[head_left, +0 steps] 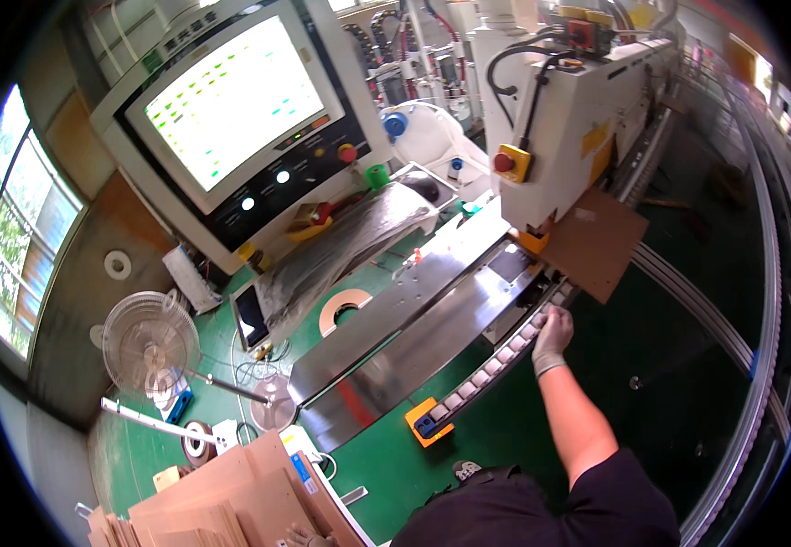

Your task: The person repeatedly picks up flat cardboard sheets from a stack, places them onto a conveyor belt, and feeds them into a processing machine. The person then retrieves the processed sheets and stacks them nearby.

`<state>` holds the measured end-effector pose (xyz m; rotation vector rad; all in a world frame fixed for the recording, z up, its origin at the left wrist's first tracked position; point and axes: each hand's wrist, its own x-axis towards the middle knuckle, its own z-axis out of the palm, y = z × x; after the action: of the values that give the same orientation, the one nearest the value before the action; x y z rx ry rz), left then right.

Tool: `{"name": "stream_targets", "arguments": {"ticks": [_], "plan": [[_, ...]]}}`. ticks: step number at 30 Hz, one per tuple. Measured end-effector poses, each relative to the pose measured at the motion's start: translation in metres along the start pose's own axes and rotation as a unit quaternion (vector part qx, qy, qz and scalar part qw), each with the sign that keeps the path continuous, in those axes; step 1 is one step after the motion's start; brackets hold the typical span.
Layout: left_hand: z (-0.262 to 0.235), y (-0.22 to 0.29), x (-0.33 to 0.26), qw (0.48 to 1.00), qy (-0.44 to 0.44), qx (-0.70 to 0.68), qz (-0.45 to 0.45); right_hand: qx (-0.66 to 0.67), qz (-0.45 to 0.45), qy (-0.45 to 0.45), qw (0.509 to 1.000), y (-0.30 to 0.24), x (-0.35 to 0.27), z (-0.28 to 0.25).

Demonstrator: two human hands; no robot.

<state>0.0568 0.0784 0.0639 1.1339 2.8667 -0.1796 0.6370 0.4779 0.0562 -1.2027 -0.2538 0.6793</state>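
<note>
My right hand, in a pale glove, reaches to the row of white pads on a narrow track. It touches the track's outer side, just short of a brown board. Its fingers are bunched against the pads, too small to make out whether they grip anything. That board lies flat under the head of a white machine, with a corner jutting out over the floor. At the bottom edge my left hand, gloved too, rests with fingers apart on stacked brown boards; its wrist is out of view.
A metal table runs alongside the track, which ends at an orange bracket. To the left stand a lit control screen and a fan. Rails curve along the right. A red stop button sits on the machine.
</note>
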Motion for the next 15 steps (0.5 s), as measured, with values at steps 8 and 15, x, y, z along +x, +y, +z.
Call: {"name": "stream_targets", "arguments": {"ticks": [8,15], "plan": [[0.014,-0.055,-0.026,0.995,-0.055,-0.076,0.036,-0.231,-0.376,-0.506,0.741,0.022,-0.244,0.071],[0.013,-0.139,-0.062,0.848,-0.032,-0.518,-0.111,-0.349,-0.349,-0.576,0.651,0.054,-0.26,0.051]]}}
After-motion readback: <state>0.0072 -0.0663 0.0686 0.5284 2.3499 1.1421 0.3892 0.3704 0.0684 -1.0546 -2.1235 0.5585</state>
